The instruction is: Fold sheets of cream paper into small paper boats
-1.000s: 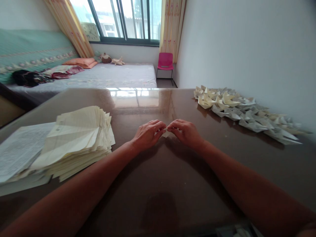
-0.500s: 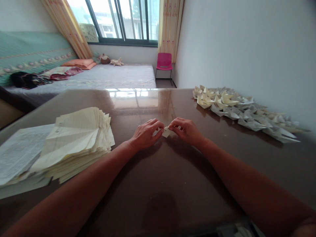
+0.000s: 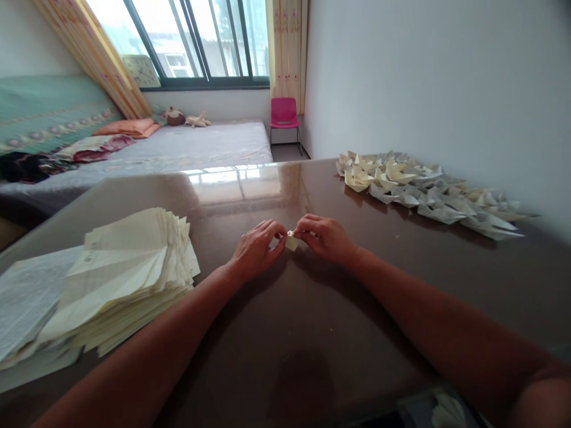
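Note:
A small piece of folded cream paper point(image 3: 291, 241) is held just above the brown table point(image 3: 267, 333), between my two hands. My left hand point(image 3: 261, 245) pinches its left side with thumb and fingers. On its right side, my right hand point(image 3: 325, 238) grips the paper in the same way. The fingers cover much of the folded paper, so its full shape does not show.
On the left lies a thick stack of cream paper sheets point(image 3: 120, 261) beside printed sheets point(image 3: 31, 297). Many folded paper boats point(image 3: 419, 190) sit along the wall at the right. A bed point(image 3: 214, 139) and a pink chair point(image 3: 284, 113) stand beyond the table.
The view has turned slightly to the right. Both hands keep their pinch on the folded paper, whose top now looks a little more opened out.

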Demonstrator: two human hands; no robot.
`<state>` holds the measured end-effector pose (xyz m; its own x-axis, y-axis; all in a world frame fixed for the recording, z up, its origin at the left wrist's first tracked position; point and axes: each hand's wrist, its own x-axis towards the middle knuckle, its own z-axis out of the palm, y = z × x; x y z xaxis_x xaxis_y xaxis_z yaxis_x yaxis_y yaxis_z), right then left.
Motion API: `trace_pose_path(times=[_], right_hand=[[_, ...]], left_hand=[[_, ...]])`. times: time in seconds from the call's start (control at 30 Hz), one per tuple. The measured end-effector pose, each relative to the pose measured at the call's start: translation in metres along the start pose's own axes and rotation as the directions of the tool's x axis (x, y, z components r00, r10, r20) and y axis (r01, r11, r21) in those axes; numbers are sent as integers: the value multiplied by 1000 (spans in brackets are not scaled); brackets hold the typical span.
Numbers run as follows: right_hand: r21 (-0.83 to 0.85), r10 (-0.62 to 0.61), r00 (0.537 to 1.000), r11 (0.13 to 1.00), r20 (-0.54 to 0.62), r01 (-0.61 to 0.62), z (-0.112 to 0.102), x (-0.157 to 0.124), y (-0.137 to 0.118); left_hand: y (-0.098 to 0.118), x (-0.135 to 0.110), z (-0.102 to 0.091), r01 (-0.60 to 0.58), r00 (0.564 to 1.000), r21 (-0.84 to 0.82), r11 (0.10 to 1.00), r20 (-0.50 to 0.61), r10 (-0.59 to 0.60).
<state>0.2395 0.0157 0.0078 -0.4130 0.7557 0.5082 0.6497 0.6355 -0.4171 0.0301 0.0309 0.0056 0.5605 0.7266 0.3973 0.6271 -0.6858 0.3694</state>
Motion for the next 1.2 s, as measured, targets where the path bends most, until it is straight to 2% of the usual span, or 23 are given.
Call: trace_pose_path(times=[0.13,0.23,0.37,0.5,0.6,0.7,0.8,0.9,0.97,1.03,1.2], right_hand=[[97,62,997,994,-54,-56,5,2,9],[201,196,977,963,-80,-177,7,3,16],[344,335,941,889,-41,-302,10,4,27],[493,389,920,792,46,-360,14,4,39],[549,403,911,745,84,-380,15,3,46],[491,383,921,789,79,-370,15,2,45],[382,323,944,867,61,-321,13,0,37],[351,281,958,892,61,-284,12,0,26],[352,268,962,896,61,-272,11,0,23],[356,250,966,899,64,-256,11,0,23],[282,246,961,920,126,-272,6,1,29]], left_hand=[[-7,0,1,35,999,-5,999,4,-35],[-14,1,3,124,991,-17,992,-44,-125],[-29,4,3,249,962,-58,967,-101,-254],[-40,5,2,325,945,-33,945,-38,-326],[-41,5,1,321,947,-3,947,30,-321],[-37,4,0,253,967,-26,967,44,-251],[-28,2,-2,99,994,-62,993,41,-96],[-19,0,-3,-33,995,-25,999,91,36],[-17,-1,-1,-25,994,12,1000,106,24],[-19,-1,1,34,995,27,999,92,-36],[-30,2,6,95,991,-36,995,99,-91]])
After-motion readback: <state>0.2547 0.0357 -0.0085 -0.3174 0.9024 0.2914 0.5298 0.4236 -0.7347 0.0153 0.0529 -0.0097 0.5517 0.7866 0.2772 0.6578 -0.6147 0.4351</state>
